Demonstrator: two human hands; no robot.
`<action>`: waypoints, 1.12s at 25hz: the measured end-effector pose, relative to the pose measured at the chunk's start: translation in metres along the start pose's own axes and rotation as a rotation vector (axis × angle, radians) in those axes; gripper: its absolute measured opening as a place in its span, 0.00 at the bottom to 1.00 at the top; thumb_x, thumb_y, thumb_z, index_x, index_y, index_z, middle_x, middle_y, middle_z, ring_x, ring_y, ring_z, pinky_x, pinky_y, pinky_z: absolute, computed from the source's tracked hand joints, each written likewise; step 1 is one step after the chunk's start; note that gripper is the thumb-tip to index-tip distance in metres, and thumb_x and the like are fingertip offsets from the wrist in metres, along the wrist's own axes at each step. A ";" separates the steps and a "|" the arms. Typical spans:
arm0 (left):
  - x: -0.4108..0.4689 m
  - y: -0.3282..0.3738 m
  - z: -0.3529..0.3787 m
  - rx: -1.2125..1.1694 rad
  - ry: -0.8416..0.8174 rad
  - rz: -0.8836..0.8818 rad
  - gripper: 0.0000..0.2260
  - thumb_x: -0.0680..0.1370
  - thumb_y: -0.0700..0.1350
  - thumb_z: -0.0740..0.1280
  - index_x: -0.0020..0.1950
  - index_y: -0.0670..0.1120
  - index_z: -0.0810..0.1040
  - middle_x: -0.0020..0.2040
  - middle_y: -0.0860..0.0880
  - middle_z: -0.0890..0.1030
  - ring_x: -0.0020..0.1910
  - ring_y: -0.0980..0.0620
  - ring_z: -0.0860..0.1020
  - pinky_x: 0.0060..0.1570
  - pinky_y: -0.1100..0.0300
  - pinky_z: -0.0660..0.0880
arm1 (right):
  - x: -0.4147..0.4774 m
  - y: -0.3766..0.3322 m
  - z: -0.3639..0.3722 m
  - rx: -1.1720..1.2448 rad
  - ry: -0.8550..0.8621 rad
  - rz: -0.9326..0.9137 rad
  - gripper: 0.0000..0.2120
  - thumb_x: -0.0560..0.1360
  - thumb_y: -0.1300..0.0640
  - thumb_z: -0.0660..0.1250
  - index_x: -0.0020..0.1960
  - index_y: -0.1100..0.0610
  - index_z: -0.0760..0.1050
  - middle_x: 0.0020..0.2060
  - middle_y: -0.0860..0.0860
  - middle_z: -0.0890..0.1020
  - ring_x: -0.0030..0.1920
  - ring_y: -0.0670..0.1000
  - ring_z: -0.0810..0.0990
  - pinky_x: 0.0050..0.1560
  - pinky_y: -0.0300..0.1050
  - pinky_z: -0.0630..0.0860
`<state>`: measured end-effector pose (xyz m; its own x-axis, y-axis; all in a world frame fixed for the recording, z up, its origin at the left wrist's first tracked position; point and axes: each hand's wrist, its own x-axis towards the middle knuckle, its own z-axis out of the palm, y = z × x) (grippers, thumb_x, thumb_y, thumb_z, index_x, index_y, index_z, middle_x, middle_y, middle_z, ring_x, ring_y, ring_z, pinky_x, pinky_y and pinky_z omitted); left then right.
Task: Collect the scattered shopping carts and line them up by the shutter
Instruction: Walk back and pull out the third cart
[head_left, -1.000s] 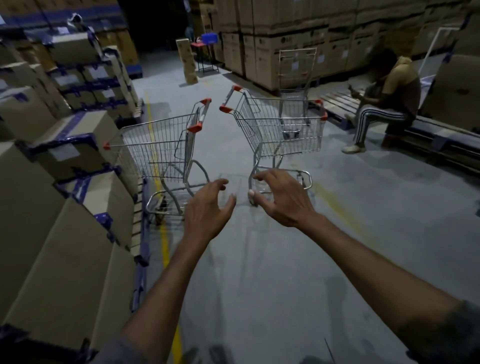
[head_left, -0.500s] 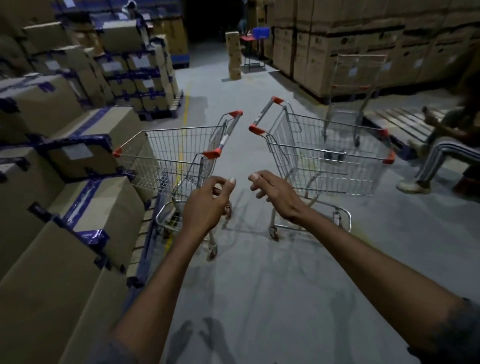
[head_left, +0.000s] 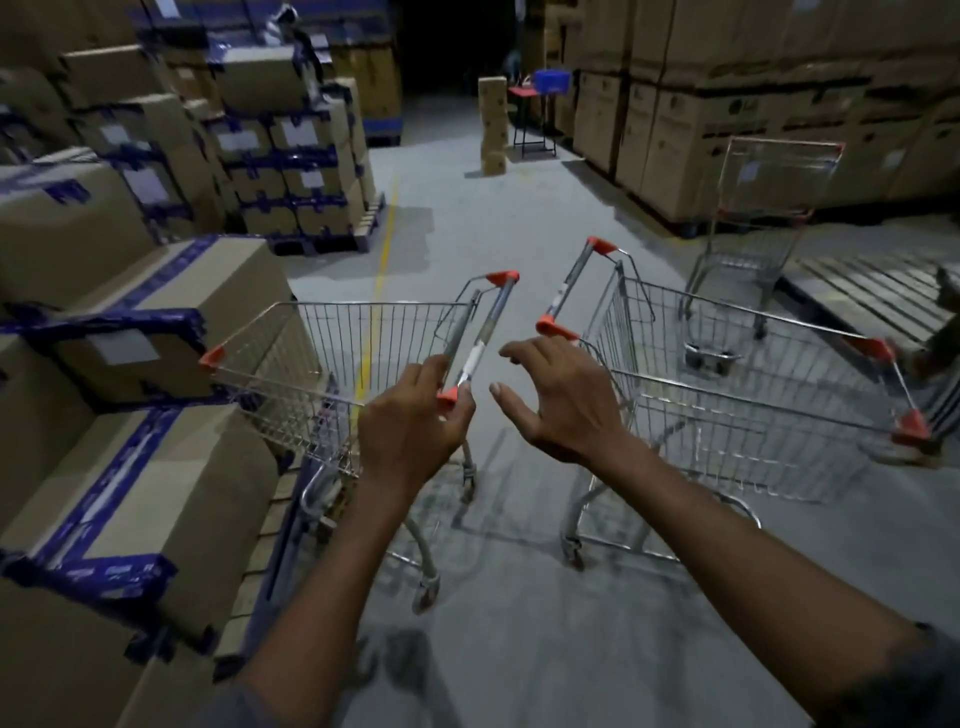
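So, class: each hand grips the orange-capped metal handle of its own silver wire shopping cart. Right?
Only the left hand grips the left cart's orange-capped metal handle. The head view shows the right hand open near the right cart's handle, gripping nothing.

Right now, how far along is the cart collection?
Done: nothing is lined up, and no shutter is in view. In hand: the left hand grips the handle end of the left cart; the right hand is open near the right cart. Left: grasp that one, fetch the third cart by the stacked boxes, and line all three up.
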<state>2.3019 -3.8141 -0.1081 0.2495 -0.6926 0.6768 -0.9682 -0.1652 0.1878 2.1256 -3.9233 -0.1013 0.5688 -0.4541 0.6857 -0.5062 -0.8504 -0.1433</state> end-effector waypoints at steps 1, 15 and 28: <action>0.017 -0.006 0.015 -0.040 -0.031 -0.072 0.15 0.78 0.58 0.67 0.58 0.50 0.78 0.44 0.53 0.82 0.34 0.50 0.81 0.31 0.61 0.68 | 0.017 0.011 0.013 0.010 -0.012 0.036 0.18 0.79 0.42 0.65 0.61 0.52 0.77 0.51 0.49 0.81 0.50 0.51 0.77 0.48 0.52 0.74; 0.108 -0.038 0.197 0.036 -0.301 -0.292 0.20 0.80 0.59 0.61 0.67 0.50 0.73 0.55 0.51 0.80 0.52 0.48 0.79 0.47 0.52 0.75 | 0.121 0.161 0.176 0.091 -0.411 0.081 0.25 0.71 0.46 0.66 0.67 0.49 0.70 0.61 0.49 0.75 0.58 0.51 0.72 0.56 0.52 0.71; 0.197 0.046 0.322 -0.068 -0.568 -0.028 0.25 0.75 0.42 0.67 0.72 0.50 0.71 0.61 0.49 0.79 0.55 0.45 0.79 0.50 0.46 0.77 | 0.096 0.290 0.205 0.059 -0.544 0.501 0.24 0.78 0.35 0.63 0.65 0.52 0.72 0.56 0.53 0.77 0.55 0.56 0.78 0.50 0.52 0.77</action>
<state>2.3003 -4.1842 -0.1954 0.2083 -0.9603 0.1856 -0.9532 -0.1568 0.2584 2.1660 -4.2679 -0.2233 0.5275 -0.8458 0.0794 -0.7624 -0.5126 -0.3950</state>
